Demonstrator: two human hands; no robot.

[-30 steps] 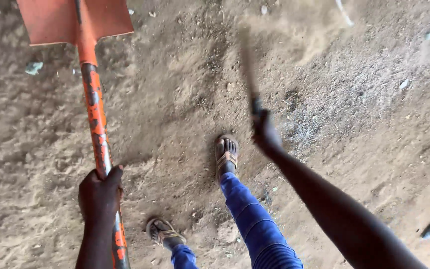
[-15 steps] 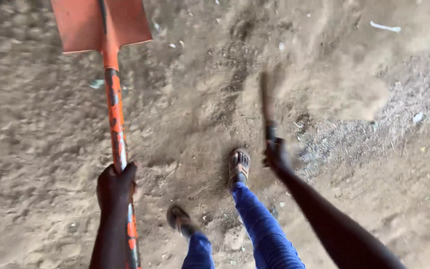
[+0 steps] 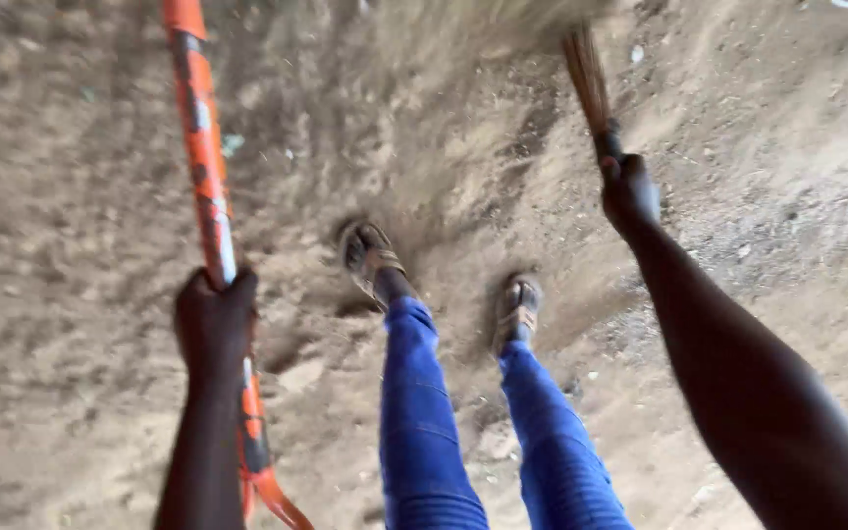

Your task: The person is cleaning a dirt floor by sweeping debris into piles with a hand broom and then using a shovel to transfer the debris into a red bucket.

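Dusty dirt floor [image 3: 71,196]; shovel blade has left view, left hand [image 3: 213,319] clenched on orange metal shovel handle [image 3: 203,147], right hand [image 3: 630,191] apparently grasping brown straw broom [image 3: 589,79], now swung forward.

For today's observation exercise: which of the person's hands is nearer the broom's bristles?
Right. The right hand grips the broom just below its bristles; the left hand holds the orange shovel handle, far across.

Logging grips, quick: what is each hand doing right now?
Left hand: closed around the orange shovel handle.
Right hand: closed on the grip of a small straw broom.
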